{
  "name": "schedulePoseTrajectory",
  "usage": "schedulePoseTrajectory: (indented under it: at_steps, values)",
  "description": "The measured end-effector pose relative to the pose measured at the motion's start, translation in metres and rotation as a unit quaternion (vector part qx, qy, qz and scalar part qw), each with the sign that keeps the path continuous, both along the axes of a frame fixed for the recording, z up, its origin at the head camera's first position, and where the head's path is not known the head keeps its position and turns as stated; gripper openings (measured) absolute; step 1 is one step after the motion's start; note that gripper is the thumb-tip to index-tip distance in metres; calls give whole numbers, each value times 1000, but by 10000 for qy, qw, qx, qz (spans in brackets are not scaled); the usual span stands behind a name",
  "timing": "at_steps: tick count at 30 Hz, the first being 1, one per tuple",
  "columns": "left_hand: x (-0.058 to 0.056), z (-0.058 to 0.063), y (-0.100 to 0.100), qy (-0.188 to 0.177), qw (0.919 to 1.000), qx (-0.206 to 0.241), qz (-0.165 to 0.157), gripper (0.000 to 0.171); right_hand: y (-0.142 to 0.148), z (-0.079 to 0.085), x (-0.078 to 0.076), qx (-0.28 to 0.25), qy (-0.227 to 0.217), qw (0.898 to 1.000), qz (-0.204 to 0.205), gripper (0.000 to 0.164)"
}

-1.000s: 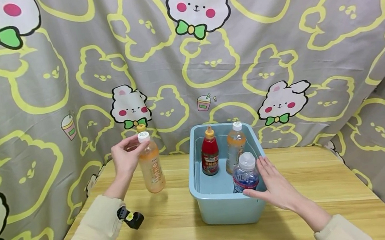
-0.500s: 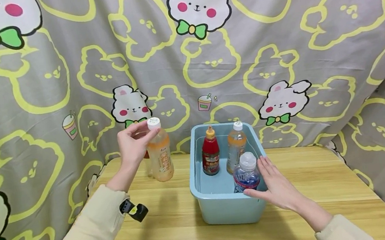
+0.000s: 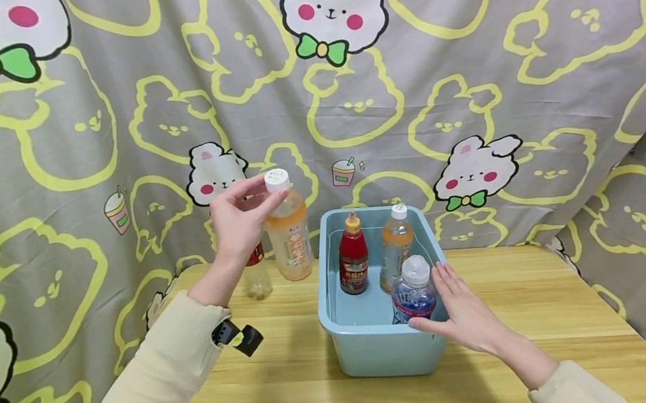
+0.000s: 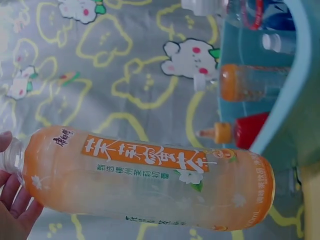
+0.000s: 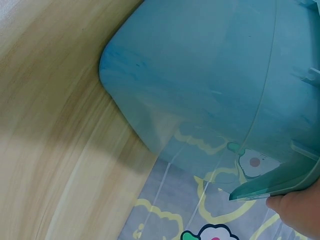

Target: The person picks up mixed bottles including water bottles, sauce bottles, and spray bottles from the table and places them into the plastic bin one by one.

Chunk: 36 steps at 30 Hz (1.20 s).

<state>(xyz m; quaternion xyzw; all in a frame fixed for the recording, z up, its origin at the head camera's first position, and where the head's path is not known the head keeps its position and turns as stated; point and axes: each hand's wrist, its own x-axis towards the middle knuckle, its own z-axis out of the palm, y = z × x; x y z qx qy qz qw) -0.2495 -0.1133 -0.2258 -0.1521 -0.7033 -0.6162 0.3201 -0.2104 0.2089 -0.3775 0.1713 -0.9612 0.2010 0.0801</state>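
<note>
My left hand [image 3: 237, 223] grips a plastic tea bottle [image 3: 291, 240] by the neck, under its white cap. The bottle hangs upright, just left of the light-blue bin [image 3: 379, 350]; its orange label faces the left wrist view. My right hand [image 3: 462, 309] rests on the bin's front right corner, fingers straight along the side rim and thumb on the front rim. Inside the bin stand a red sauce bottle [image 3: 353, 262] with a yellow nozzle cap, a similar tea bottle [image 3: 396, 246] and a clear-capped bottle of blue liquid [image 3: 413, 298].
Another clear bottle [image 3: 258, 281] with a red label stands behind my left hand, partly hidden. The bin sits on a wooden table [image 3: 299, 395]. A grey curtain [image 3: 275, 119] with cartoon prints hangs behind and at both sides.
My left hand has lifted the tea bottle and carried it right toward the bin, uncovering part of the bottle behind. My right hand stays at the bin's rim.
</note>
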Motion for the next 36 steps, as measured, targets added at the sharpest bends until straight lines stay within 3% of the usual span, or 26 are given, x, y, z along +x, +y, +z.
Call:
schedulePoseTrajectory:
  at_steps: [4, 8, 11, 18, 26, 36]
  values:
    - [8, 12, 13, 267, 9991, 160, -288, 35, 0, 0, 0, 8, -18, 10000, -8, 102]
    - [5, 15, 23, 326, 9986, 247, -348, 34, 1, 1, 0, 6, -8, 10000, -7, 102]
    - [-5, 9, 28, 390, 9981, 282, -385, 35, 1, 1, 0, 5, -13, 10000, -10, 102]
    - [-11, 0, 45, 350, 9969, 451, -536, 35, 1, 1, 0, 9, -35, 10000, -10, 102]
    - [3, 2, 64, -22, 9960, 636, -630, 32, 1, 2, 0, 20, -5, 10000, 5, 102]
    - [-29, -36, 77, -162, 9963, 622, -562, 33, 1, 2, 0, 0, 115, 9999, 44, 102]
